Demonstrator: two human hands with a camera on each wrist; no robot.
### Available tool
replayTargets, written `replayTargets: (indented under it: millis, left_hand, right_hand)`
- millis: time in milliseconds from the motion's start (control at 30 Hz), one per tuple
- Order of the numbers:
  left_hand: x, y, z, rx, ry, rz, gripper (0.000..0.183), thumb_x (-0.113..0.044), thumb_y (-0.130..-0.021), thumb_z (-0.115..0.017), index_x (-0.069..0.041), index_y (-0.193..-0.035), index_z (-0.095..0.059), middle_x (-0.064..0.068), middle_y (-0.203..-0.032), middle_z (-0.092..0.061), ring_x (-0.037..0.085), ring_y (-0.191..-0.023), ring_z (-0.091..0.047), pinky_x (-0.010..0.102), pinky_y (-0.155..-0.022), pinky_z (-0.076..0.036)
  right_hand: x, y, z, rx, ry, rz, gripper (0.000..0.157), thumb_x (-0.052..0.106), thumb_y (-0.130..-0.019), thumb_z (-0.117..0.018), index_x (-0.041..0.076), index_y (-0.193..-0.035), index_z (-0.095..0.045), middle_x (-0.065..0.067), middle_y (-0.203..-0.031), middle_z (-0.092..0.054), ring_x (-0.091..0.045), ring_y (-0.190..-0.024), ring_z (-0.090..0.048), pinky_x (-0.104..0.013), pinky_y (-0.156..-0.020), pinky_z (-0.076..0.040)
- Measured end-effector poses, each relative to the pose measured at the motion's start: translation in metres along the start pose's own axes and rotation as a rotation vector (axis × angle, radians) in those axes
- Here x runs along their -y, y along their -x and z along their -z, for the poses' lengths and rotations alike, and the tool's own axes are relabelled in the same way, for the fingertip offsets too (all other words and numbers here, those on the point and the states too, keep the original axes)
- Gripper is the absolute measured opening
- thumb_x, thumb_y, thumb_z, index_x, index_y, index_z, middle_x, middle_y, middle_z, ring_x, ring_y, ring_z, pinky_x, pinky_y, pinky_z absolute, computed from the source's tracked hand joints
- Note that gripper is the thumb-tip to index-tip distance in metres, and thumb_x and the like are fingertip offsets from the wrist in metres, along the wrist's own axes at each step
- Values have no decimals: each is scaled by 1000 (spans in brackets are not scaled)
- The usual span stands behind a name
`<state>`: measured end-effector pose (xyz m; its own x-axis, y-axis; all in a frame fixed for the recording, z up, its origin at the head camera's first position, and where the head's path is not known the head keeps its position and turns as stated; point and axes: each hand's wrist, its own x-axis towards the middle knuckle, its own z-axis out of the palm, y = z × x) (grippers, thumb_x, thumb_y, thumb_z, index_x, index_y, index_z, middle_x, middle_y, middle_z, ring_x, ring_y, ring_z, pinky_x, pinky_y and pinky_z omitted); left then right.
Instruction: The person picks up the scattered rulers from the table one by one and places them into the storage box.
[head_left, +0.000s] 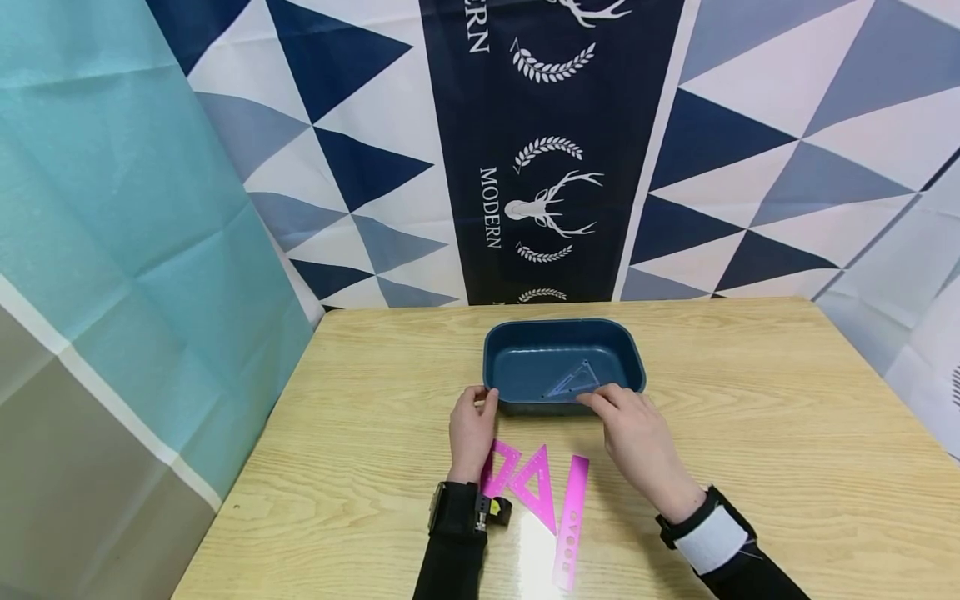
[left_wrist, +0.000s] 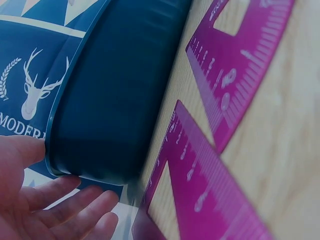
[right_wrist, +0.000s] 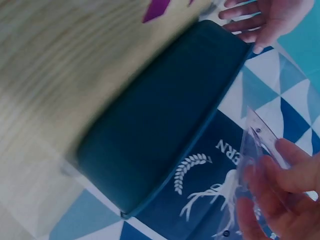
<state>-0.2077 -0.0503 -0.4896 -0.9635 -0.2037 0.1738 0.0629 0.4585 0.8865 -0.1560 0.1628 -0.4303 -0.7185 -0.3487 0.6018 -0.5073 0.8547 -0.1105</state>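
My left hand (head_left: 473, 433) holds the near left corner of a dark blue plastic basin (head_left: 558, 408), thumb at the rim and fingers outside. My right hand (head_left: 637, 433) is over the basin's near right rim, pinching a clear set square (right_wrist: 250, 145). In the head view this set square appears within the basin's outline; the right wrist view has it raised above the rim. Between the forearms lie a pink set square (head_left: 512, 454) partly hidden by the left hand, a second pink set square (head_left: 547, 493) and a pink ruler (head_left: 574, 492) with cut-out shapes.
Everything rests on a light wood-grain table (head_left: 375, 417). Behind it hangs a patterned cloth (head_left: 540, 125) with triangles and deer heads. A turquoise cloth (head_left: 150, 208) borders the left side. Both wrists wear black straps.
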Motion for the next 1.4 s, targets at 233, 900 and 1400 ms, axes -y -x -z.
replayTargets:
  millis: [233,900,1400]
  left_hand:
    - [1,0,0,2,8,-9,29,-32,-92,-52,-7,-105,-61,6,-100,-62,16,-83,-61,34,-72,-50]
    - [3,0,0,9,13,-2,32,-34,-92,-51,-7,-107,-61,7,-101,-62,16,-85,-61,33,-74,-51]
    - [2,-1,0,6,0,-7,32,-34,-93,-51,-7,-107,-61,7,-99,-61,15,-83,-61,33,-73,-51]
  right_hand:
    - [-8,0,-11,-63,-9,2,39,-13,-71,-57,7,-102,-67,-8,-91,-62,-24,-83,-57,-39,-70,-51]
    - [-20,3,-36,83,-4,6,51,-19,-63,-63,-1,-111,-61,-17,-109,-60,-32,-105,-53,-47,-100,-34]
    - [-24,-1,-40,172,26,13,53,-16,-69,-63,-5,-120,-54,-21,-118,-57,-33,-115,-48,-48,-103,-29]
